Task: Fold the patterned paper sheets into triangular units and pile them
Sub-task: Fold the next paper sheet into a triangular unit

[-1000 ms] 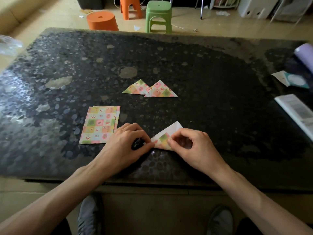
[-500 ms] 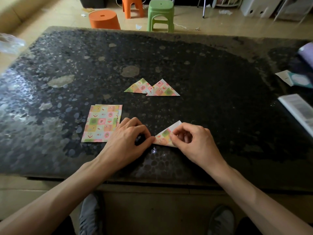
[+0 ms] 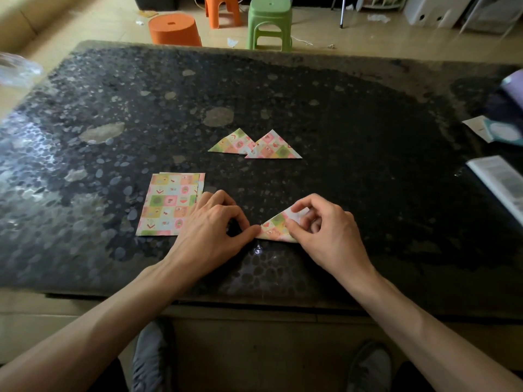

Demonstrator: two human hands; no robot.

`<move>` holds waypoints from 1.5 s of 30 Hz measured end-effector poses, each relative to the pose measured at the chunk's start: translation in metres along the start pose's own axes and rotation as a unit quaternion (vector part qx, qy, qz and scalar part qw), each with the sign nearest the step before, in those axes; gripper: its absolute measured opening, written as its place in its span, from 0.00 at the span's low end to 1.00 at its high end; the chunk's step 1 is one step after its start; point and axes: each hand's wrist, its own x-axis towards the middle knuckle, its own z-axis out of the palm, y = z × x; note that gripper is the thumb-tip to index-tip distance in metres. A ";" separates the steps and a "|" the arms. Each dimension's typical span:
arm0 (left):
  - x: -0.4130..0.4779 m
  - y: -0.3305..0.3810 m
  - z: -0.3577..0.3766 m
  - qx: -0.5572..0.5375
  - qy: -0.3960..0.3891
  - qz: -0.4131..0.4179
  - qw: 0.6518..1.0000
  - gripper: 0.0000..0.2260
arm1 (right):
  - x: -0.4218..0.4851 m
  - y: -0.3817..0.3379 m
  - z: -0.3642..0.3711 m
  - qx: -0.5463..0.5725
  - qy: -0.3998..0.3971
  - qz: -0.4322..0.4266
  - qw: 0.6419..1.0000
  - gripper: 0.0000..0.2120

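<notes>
Right hand (image 3: 325, 236) - fingers (image 3: 304, 200) curled, thumb and forefinger pinching upper flap of half-folded triangle (image 3: 273, 226). Left hand (image 3: 209, 230) curled too, thumb tip pinning triangle's left corner to tabletop (image 3: 368, 165). Left hand covers right edge of flat sheet stack (image 3: 167, 205). Farther back - two finished triangles (image 3: 254, 144), overlapping, well apart from hands. Booklet (image 3: 501, 179) at right edge.

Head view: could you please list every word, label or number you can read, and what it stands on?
No text can be read.
Booklet: printed lines, too blurred.
Card: nothing legible, too small.
Paper sheets: pictures only, no words seen.
</notes>
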 end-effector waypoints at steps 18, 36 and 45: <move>0.005 0.004 -0.002 0.006 -0.007 -0.053 0.999 0.14 | 0.003 -0.002 -0.001 -0.002 -0.022 0.012 1.000 0.06; 0.008 0.002 -0.009 0.003 -0.037 -0.059 0.998 0.12 | 0.003 -0.002 -0.001 -0.010 -0.039 0.018 0.999 0.04; 0.015 -0.011 -0.020 -0.089 -0.067 -0.043 0.993 0.11 | 0.004 -0.002 -0.001 -0.007 -0.042 0.019 0.999 0.03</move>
